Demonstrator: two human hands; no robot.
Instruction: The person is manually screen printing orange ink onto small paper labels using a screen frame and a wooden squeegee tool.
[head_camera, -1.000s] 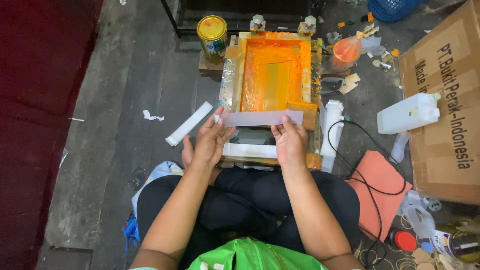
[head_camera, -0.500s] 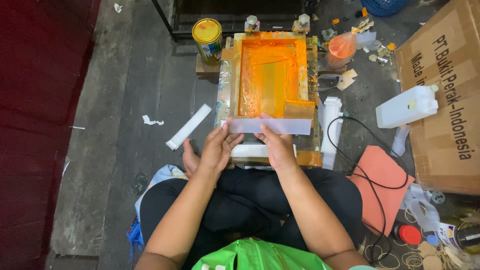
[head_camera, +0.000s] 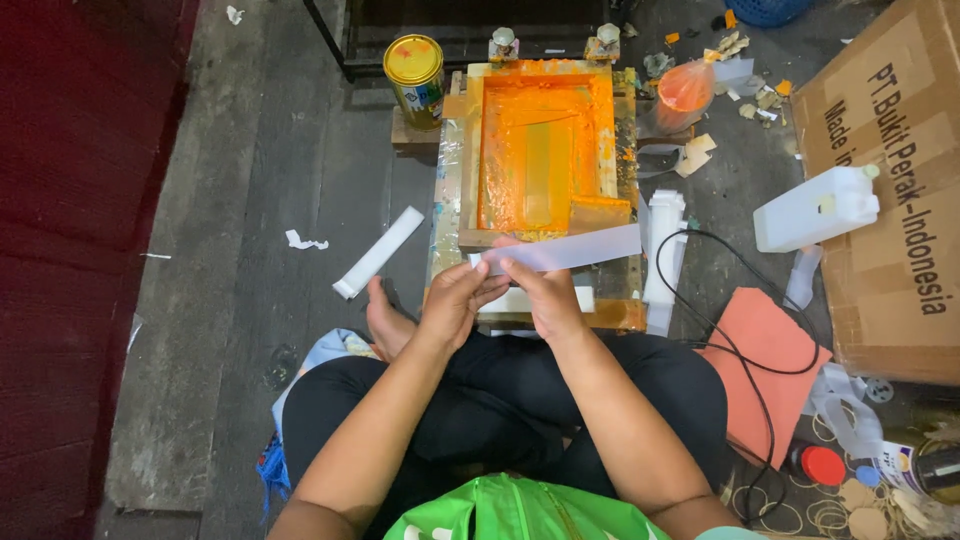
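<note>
A long, narrow white strip, flat and slightly translucent, is held just above the near edge of the orange-inked printing screen, tilted so its far end rises toward the screen's near right corner. The left hand pinches the strip's left end, fingers closed on it. The right hand grips the strip just beside the left hand, thumb and fingers clenched on its lower edge. Both hands sit directly in front of the screen, over its wooden frame. A yellow-lidded tin stands at the screen's far left corner. A second white strip lies on the floor to the screen's left. A white jug lies well to the screen's right, against a cardboard box.
</note>
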